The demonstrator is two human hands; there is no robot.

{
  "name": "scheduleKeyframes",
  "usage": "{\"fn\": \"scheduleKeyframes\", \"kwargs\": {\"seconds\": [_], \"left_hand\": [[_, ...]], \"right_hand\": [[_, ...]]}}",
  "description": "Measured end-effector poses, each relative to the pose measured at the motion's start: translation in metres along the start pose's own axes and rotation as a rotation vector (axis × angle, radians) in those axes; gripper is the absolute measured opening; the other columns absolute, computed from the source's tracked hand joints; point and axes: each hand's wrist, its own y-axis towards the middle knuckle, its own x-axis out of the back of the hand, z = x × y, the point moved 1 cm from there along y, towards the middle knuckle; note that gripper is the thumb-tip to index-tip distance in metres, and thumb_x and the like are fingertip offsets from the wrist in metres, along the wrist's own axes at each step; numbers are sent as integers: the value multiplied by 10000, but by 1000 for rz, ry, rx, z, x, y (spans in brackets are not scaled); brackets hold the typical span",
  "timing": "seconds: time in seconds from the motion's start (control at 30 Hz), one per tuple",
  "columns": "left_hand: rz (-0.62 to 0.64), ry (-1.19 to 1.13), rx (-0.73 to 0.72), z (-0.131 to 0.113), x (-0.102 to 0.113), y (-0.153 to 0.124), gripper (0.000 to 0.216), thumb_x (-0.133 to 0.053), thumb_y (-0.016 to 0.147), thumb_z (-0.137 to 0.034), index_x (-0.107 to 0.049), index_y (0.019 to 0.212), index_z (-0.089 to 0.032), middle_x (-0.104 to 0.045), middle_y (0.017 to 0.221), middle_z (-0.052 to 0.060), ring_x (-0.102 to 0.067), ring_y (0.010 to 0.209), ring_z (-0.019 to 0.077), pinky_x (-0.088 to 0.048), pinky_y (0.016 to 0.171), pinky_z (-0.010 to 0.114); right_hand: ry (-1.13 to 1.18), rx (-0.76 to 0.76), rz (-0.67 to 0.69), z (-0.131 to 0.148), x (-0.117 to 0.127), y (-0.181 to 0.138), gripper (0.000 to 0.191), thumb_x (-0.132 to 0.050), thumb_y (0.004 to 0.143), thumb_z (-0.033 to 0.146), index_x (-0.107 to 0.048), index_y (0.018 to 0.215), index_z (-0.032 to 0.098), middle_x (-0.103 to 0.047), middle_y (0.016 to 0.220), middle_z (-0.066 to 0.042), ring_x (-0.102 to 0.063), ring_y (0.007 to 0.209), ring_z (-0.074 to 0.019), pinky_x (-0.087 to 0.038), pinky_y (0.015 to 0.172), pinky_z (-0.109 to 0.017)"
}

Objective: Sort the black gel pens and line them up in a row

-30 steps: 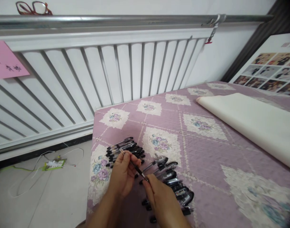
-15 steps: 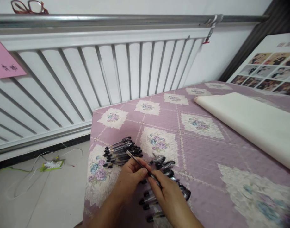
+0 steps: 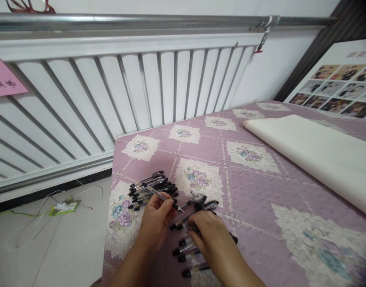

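My left hand (image 3: 155,221) pinches a clear-barrelled black pen (image 3: 158,193) between thumb and fingers. The pen slants down to the right, its bare pointed tip showing beyond my thumb. Under and behind it lies a bundle of similar pens (image 3: 147,190) on the flowered cloth. My right hand (image 3: 214,239) is curled palm-down over a second, looser group of capped pens (image 3: 187,249). Its fingertips are bent under, and whatever they grip is hidden. Several pens of that group stick out on both sides of the hand.
The purple quilted cloth (image 3: 248,191) covers the table, with a folded cream cloth (image 3: 314,147) at right. Behind stand a white radiator (image 3: 159,87) and metal pipe (image 3: 141,23). A photo board (image 3: 335,85) leans back right. Cables (image 3: 64,207) lie on the floor left.
My right hand has come off the pen and moved slightly down and right onto the loose pens. The pen in my left hand has shifted left, and its tip is now exposed.
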Motion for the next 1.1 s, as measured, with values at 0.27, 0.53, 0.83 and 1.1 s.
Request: {"fn": "scheduleKeyframes", "kwargs": {"seconds": [0.27, 0.53, 0.83, 1.1], "left_hand": [[69, 21, 22, 4, 1, -1, 305, -778, 607, -279, -564, 799, -180, -574, 729, -47, -539, 583, 67, -451, 577, 187], [199, 214, -5, 12, -2, -7, 277, -773, 603, -268, -588, 781, -166, -602, 738, -6, -566, 664, 122, -454, 653, 237], [-194, 425, -632, -3, 3, -18, 632, -712, 680, -222, -417, 1233, -300, -514, 1098, 38, -519, 913, 169, -408, 830, 288], [315, 1226, -796, 3, -3, -22, 318, -614, 771, -155, -634, 1025, -346, -678, 970, 27, -517, 1046, 272, 23, 1039, 506]], "right_hand": [[206, -52, -82, 0, 9, 0, 109, -532, 827, 243, -615, 896, 227, -636, 877, -43, -578, 839, -200, -431, 740, -317], [588, -211, -119, 7, 12, 0, 215, -470, 848, 348, -630, 803, 211, -639, 715, 4, -580, 662, -150, -446, 604, -237], [620, -306, -249, -15, 14, 0, 221, -520, 801, 406, -599, 761, 203, -553, 615, 25, -512, 587, -131, -413, 553, -220], [506, -206, -163, -4, 16, -1, 158, -510, 809, 327, -622, 788, 216, -662, 739, -10, -596, 693, -161, -455, 641, -253]]}}
